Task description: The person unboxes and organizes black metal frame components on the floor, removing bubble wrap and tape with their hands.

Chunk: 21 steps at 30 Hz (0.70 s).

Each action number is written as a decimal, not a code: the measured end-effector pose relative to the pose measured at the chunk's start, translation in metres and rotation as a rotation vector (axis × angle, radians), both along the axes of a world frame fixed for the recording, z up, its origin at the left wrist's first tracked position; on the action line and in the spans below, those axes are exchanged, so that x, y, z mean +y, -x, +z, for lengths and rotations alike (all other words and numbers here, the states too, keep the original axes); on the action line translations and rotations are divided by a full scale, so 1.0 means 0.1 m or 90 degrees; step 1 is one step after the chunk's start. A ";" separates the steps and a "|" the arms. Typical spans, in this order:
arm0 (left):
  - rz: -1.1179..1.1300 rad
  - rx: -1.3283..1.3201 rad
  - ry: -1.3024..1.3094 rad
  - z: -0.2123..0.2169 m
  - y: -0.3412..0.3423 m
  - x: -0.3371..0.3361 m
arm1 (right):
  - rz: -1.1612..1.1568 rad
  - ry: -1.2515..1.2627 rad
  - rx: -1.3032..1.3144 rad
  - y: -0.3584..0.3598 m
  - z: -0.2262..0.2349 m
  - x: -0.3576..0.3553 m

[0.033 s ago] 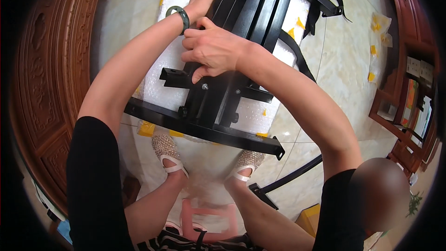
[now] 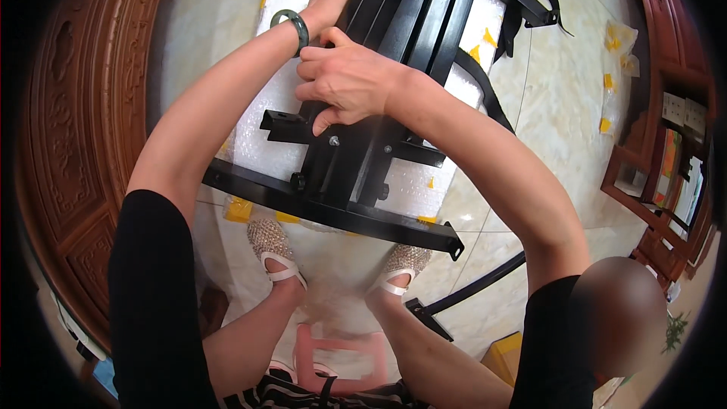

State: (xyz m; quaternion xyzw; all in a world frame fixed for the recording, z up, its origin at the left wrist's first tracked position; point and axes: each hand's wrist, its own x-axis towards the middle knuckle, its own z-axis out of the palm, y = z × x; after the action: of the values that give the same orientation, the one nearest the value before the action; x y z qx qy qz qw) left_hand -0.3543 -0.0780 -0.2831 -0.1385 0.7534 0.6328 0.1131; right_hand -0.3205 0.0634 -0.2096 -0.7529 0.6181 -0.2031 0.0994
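A black metal frame (image 2: 397, 38) of long parallel tubes lies on white bubble-wrapped padding on the floor. My left hand (image 2: 332, 4), with a dark green bangle (image 2: 301, 33) at its wrist, reaches against the frame's left side. Its fingers are hidden behind the tubes. Nearer to me, my right hand (image 2: 344, 79) rests at the same side with curled fingers and the thumb low. What lies beneath those fingers is hidden. Below the thumb are a short open-ended bracket (image 2: 282, 126), a bolt (image 2: 335, 141) and a black knob (image 2: 298, 181). A crossbar (image 2: 333, 213) spans the near end.
White bubble wrap (image 2: 261, 140) with yellow tape lies under the frame. Black straps (image 2: 522, 0) hang at the far right. Another black bar (image 2: 473, 285) is on the floor at right. A pink stool (image 2: 341, 344) is below me. Carved wooden furniture (image 2: 83, 129) stands left, shelves (image 2: 655, 174) right.
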 end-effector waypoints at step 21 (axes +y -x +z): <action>-0.202 0.045 0.277 0.23 -0.49 -0.78 | 0.002 -0.186 0.069 -0.02 0.00 -0.18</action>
State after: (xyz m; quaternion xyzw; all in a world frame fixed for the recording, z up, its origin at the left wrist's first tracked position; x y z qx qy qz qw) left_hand -0.3056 -0.1557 -0.2597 -0.0179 0.8873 0.4350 0.1521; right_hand -0.3184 0.0454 -0.2098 -0.7413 0.6442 -0.0698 0.1751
